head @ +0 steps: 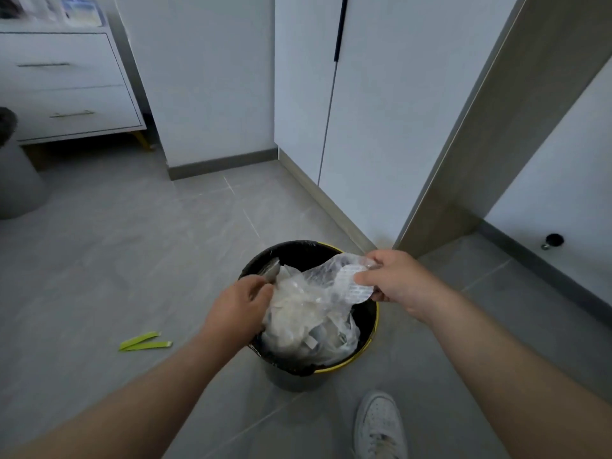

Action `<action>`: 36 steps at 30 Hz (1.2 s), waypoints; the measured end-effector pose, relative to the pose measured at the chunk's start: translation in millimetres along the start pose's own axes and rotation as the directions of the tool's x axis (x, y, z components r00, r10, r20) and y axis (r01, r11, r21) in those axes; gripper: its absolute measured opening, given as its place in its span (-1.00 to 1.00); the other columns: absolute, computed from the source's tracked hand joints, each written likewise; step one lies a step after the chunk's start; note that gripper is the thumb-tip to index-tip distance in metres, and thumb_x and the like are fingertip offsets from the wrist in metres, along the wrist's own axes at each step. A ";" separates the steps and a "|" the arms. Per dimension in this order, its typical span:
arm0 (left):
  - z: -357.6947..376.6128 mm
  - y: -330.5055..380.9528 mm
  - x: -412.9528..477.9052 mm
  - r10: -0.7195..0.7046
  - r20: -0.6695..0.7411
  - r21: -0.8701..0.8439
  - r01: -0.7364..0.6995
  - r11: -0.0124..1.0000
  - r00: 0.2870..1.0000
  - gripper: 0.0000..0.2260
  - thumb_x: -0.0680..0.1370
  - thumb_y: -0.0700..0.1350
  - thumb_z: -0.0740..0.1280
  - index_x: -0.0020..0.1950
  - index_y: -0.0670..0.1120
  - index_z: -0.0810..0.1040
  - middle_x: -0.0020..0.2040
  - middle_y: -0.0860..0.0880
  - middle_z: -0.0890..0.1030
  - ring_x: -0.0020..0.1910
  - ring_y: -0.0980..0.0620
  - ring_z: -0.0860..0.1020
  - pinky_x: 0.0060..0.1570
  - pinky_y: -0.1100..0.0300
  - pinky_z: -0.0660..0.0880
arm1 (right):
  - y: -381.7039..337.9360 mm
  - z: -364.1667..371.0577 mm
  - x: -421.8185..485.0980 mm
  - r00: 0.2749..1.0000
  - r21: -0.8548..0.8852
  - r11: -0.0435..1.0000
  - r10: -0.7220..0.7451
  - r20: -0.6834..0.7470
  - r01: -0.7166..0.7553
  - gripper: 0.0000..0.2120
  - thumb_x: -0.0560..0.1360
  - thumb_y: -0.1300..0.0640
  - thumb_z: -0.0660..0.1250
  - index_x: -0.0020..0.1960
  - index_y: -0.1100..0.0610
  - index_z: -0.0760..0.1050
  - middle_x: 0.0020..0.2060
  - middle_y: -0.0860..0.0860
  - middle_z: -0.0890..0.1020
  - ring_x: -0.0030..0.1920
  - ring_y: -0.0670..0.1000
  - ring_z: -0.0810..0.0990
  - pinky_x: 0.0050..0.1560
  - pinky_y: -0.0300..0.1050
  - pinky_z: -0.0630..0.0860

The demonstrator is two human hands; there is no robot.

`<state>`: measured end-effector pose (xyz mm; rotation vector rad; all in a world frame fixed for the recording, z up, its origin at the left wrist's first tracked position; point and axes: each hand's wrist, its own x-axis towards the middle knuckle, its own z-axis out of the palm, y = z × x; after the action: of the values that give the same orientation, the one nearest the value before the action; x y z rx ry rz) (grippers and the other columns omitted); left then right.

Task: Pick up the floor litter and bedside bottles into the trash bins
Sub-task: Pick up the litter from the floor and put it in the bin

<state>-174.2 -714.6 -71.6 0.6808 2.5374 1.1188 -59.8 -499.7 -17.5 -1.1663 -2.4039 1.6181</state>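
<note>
Your right hand (394,279) pinches a clear plastic wrapper (331,279) between thumb and fingers, above the black-lined trash bin (366,318). Your left hand (238,306) curls its fingers round a grey scrap (272,270) at the bin's left rim. A green strip (145,341) lies on the floor, left of the bin.

A home, most likely a bedroom corner — a white two-drawer cabinet with slim metal handles and yellow legs (66,87) stands by the wall. Tall white cupboard doors with a thin dark pull (364,94) reach the grey tiled floor (116,243). A small round black-lined, yellow-rimmed bin (366,318) sits near a grey-brown door frame (496,144).
</note>
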 end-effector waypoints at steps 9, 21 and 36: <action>-12.8 -40.0 -8.0 0.217 0.263 0.209 -0.275 0.939 0.940 -0.27 0.30 0.20 0.02 0.46 0.01 0.33 0.53 -0.01 0.21 0.52 0.07 0.12 0.46 0.22 0.01 | 20.3 75.9 18.1 0.968 -0.348 0.921 -0.227 -0.110 0.176 -0.34 0.44 -0.06 0.42 0.46 0.06 0.27 0.33 0.05 0.44 0.30 0.07 0.44 0.26 -0.07 0.42; -7.0 -66.3 -1.1 0.195 0.382 0.492 -0.378 0.785 0.903 0.13 0.16 0.60 -0.06 0.52 -0.04 -0.32 0.48 0.04 -0.41 0.45 0.10 -0.43 0.43 0.20 -0.28 | 64.2 133.4 49.7 0.921 -0.826 0.502 0.132 0.367 0.257 -0.01 0.39 -0.36 0.30 0.57 -0.03 -0.19 0.57 0.06 -0.17 0.56 0.12 -0.15 0.53 0.12 -0.01; -61.0 -64.4 -32.2 0.100 0.353 0.469 -0.268 0.842 0.930 0.07 0.14 0.57 -0.19 0.54 0.05 -0.27 0.50 0.11 -0.32 0.49 0.13 -0.32 0.46 0.17 -0.18 | -27.3 95.5 8.9 0.930 -0.665 0.682 -0.059 0.364 0.304 -0.36 0.44 -0.16 0.30 0.43 0.12 0.34 0.41 0.12 0.38 0.38 0.12 0.36 0.35 0.02 0.34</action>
<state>-193.0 -806.9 -77.4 1.1568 2.5194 0.3146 -120.0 -575.1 -43.1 -0.6592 -3.3936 0.8333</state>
